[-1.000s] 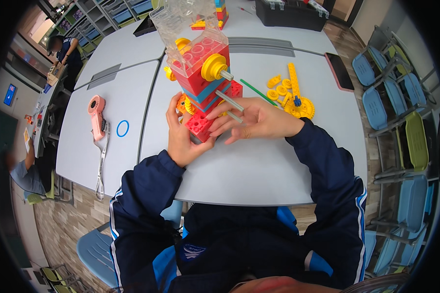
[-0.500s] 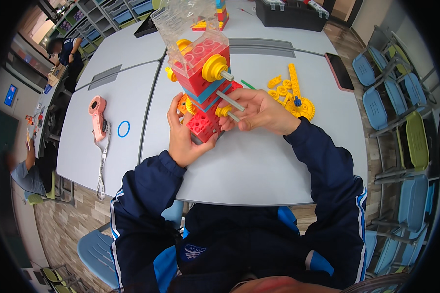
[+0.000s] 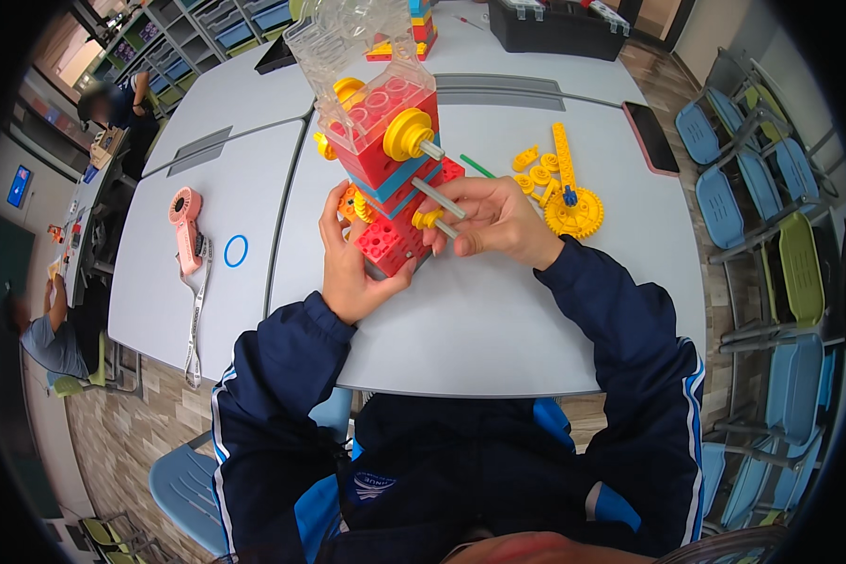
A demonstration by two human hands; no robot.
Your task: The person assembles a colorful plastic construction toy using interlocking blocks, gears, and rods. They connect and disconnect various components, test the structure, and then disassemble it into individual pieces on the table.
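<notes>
A tall model of red and blue building bricks point(image 3: 376, 156) stands on the table, topped by clear plastic pieces point(image 3: 348, 47). A large yellow pulley wheel point(image 3: 408, 134) sits on a grey axle at its upper right. Lower down, a bare grey axle point(image 3: 441, 199) sticks out, and below it a small yellow bushing point(image 3: 428, 219) sits on another axle. My left hand point(image 3: 355, 268) is closed round the model's lower left side, by the red bricks. My right hand point(image 3: 500, 221) has its fingers bent round the lower axle and bushing; some fingertips are hidden behind the axles.
Right of the model lie a yellow gear point(image 3: 574, 214), a yellow beam point(image 3: 563, 155) and several small yellow wheels point(image 3: 540, 175). A phone point(image 3: 650, 139) lies farther right. Leftward are a blue ring point(image 3: 236, 251) and a pink handheld fan point(image 3: 186, 230). A black toolbox point(image 3: 559, 30) stands behind.
The model has shifted slightly left. My right hand has moved slightly left with it, staying at the lower axle, while my left hand keeps its hold.
</notes>
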